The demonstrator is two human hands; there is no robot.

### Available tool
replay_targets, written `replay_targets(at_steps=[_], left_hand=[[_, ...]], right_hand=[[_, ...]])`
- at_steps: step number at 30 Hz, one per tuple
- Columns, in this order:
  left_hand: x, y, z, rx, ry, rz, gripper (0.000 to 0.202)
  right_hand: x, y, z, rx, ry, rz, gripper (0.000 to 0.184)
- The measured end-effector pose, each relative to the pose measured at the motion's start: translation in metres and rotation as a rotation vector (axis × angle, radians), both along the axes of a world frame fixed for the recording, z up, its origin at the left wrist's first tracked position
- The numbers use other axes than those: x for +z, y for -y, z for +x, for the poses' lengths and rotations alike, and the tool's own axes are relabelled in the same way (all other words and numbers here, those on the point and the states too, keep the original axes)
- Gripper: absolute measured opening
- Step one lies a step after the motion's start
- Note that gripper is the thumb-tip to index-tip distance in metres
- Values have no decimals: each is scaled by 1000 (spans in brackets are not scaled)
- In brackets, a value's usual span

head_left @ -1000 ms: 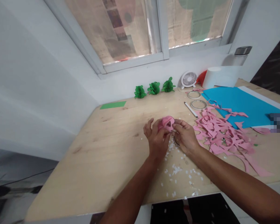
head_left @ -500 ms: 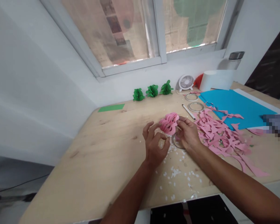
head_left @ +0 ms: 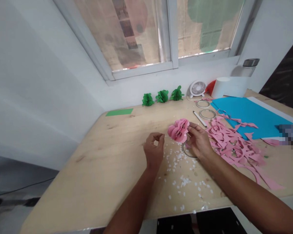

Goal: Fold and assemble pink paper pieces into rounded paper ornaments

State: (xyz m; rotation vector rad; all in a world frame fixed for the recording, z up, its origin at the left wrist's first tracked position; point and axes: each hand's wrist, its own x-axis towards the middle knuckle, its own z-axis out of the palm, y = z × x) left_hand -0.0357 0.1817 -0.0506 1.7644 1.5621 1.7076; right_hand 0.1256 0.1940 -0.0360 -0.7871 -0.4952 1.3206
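A layered pink paper flower (head_left: 178,130) is pinched at its right edge by my right hand (head_left: 199,139), just above the table. To its left, my left hand (head_left: 154,148) is closed, thumb and fingertips pressed together; whatever may be between them is too small to make out. Beneath my right hand lies a roll of tape (head_left: 185,150), partly covered by the hand. Small white paper bits (head_left: 184,181) are scattered on the wooden table (head_left: 107,169) below both hands.
Pink paper scraps (head_left: 234,143) pile up at right, beside blue sheets (head_left: 254,113). A white pen (head_left: 199,119) and two tape rolls (head_left: 207,114) lie behind. Three green paper shapes (head_left: 162,96), a small fan (head_left: 197,88) and a green strip (head_left: 119,112) are along the back.
My left hand has drawn away to the left from the pink flower, and its fingers have come together. The right hand still holds the flower, which is turned slightly. The view has shifted a little.
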Motion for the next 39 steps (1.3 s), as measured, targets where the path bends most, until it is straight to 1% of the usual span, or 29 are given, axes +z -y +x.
replay_targets(at_steps=[1,3,5,7,10,11,13,14,17,20,22,28,39], left_hand=[[0,-2,-1,11,10,-12,6],[0,-4,-3,8,15,-16,13],[3,-3,-3,-17,7,21,17],[7,3,-1,-28,-39,128,17],[15,15,6,-77,-220,326,11],[17,19,9,-102,-280,373,7],[19,23,15,-156,-385,429,7],[19,24,16,-165,-423,430,10],[16,22,19,-131,-479,382,13],[13,19,18,-89,-490,322,10],[12,18,18,-85,-497,304,7],[10,16,20,-91,-552,286,9],[2,11,24,-42,-526,301,5]], right_hand=[[0,0,0,6,-6,-1,22],[1,1,-1,16,-14,-1,22],[1,2,-1,38,-7,-1,22],[0,2,-3,56,6,-1,22],[-3,3,-6,62,27,12,22],[-4,4,-7,60,39,17,22],[-5,4,-9,54,66,23,22],[-5,5,-9,50,75,22,22],[-3,7,-12,53,88,9,24],[0,10,-14,66,95,1,25],[1,12,-17,76,102,6,24],[-1,15,-23,87,94,25,20],[-5,14,-21,95,47,-33,22]])
